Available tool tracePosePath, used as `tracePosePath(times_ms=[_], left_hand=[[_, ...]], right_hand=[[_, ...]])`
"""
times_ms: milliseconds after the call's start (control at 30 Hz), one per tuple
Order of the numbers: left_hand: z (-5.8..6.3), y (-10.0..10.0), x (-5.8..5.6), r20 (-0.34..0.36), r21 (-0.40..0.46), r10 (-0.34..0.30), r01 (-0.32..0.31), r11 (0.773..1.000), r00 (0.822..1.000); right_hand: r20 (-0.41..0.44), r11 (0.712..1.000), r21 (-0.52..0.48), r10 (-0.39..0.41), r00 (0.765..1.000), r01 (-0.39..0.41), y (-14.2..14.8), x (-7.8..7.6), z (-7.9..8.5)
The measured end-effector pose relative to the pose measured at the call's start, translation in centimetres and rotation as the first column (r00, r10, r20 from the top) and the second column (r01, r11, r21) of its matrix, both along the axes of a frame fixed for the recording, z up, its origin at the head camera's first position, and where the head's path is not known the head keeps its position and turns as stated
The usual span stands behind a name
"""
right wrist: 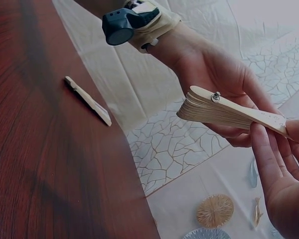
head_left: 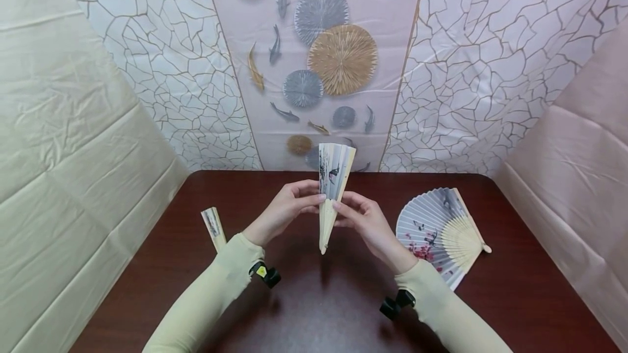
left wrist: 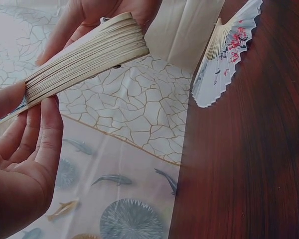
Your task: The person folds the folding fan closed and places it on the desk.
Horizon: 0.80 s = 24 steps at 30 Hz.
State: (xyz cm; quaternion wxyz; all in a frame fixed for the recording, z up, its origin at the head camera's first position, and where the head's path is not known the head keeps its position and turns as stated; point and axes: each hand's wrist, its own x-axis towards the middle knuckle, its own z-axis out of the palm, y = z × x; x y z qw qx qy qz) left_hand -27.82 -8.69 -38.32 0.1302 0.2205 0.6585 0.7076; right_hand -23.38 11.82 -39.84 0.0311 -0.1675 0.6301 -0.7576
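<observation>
Above the middle of the table, a partly folded hand fan [head_left: 333, 170] is held upright, its pivot end down and its painted paper end up. My left hand [head_left: 289, 203] pinches its left side between thumb and fingers. On the other side my right hand [head_left: 368, 222] pinches it the same way, thumb on the front. Pale bamboo ribs of this fan [left wrist: 89, 62] lie stacked close together in the left wrist view. Its metal pivot pin shows in the right wrist view, where the fan [right wrist: 229, 107] spans both hands.
On the right of the dark wooden table [head_left: 324, 315] lies a spread fan [head_left: 436, 233] with red blossoms, partly behind the right forearm. A folded fan [head_left: 213, 225] lies at left, its lower end hidden by the left sleeve. Patterned cloth [head_left: 314, 70] hangs behind the table.
</observation>
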Motion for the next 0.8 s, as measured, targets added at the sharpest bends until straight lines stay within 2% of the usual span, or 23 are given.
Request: tracePosePath(times_ms=[800], left_hand=[[0.19, 0.13, 0.21, -0.005, -0.025, 0.024, -0.024, 0.999, 1.0]], right_hand=[[0.025, 1.0, 0.005, -0.022, 0.999, 0.022, -0.44, 0.06, 0.13]])
